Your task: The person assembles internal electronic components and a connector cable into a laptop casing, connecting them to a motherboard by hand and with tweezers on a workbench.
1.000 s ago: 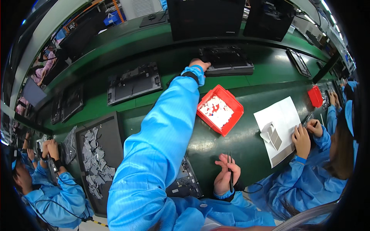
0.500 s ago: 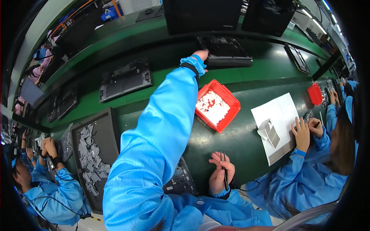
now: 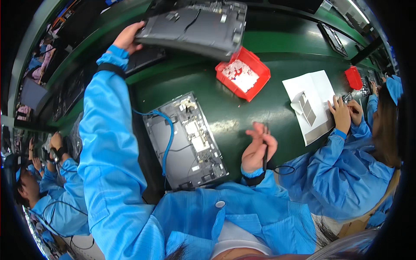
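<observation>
My left hand (image 3: 128,40) grips the left edge of a grey laptop base (image 3: 184,30) with its circuit parts showing. That base is raised and tilted near the far side of the bench, its right end by the red bin (image 3: 263,79) of small white pieces. In my right hand (image 3: 256,149), blurred a little, dark tweezers (image 3: 265,157) are held above the green bench. A second opened laptop base (image 3: 203,147) lies slanted in front of me, left of the right hand. A blue cord (image 3: 170,143) runs across it.
At right a co-worker's hands (image 3: 341,115) work beside a white sheet (image 3: 318,84) with a grey-and-white piece on it. A smaller red bin (image 3: 354,78) stands beyond. Another co-worker sits at left. A dark flat panel (image 3: 333,39) lies far right.
My left hand has taken up the laptop base from the back and drawn it left and nearer. My right hand stays low with the tweezers. The nearer laptop base has come into fuller view.
</observation>
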Motion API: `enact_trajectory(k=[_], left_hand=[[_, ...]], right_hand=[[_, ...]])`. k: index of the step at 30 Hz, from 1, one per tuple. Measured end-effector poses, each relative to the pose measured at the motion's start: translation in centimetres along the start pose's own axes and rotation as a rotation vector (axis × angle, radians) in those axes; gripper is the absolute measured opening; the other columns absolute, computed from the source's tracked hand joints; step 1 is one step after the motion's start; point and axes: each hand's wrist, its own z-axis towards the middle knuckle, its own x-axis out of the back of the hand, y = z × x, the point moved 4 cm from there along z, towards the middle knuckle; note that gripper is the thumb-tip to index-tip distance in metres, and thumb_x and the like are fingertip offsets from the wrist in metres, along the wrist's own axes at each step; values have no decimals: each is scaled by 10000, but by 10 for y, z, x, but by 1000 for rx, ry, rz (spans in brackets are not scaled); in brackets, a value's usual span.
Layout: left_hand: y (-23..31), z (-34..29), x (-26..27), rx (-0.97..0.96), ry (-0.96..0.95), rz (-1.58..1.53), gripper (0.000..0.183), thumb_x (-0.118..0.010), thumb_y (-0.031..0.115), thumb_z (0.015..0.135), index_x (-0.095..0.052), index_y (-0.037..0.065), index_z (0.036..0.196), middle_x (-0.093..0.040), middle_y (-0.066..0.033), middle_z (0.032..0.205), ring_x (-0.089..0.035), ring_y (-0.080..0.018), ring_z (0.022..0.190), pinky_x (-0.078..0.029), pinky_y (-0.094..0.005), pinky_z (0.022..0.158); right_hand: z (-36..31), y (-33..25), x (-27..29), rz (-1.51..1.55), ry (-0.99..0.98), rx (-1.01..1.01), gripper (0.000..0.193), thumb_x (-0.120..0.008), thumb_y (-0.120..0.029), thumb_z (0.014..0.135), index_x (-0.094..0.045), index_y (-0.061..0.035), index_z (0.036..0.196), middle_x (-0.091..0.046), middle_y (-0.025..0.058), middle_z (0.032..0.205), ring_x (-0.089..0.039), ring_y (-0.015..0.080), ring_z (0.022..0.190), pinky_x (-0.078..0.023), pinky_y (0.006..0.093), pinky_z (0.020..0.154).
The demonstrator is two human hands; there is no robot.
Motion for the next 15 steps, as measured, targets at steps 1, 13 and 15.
enact_trajectory(k=[1,13,15], left_hand=[[0,-33,15,10,-33,41,239,-506,361,840,-556,135,898,-548,-9,708,-504,-115,558,-350,-270,398],[-81,-160,-26,171,-487,552,247,-518,241,872,-612,19,924,-530,-2,620,-506,-89,497,-377,-235,394],[-81,-169,-33,121,-392,654,241,-544,229,857,-623,15,934,-552,-23,647,-543,-126,557,-426,-261,459]], right_hand=[[0,-6,2,-3,36,24,264,-373,-215,934,-373,-40,1131,-499,252,1162,-497,350,1074,-485,409,772],[10,-13,2,-122,-15,55,269,-356,-236,942,-373,-41,1126,-491,261,1161,-512,341,1080,-491,409,775],[9,-17,2,-137,-66,41,286,-362,-241,942,-372,-34,1140,-479,259,1170,-511,342,1078,-491,410,782]])
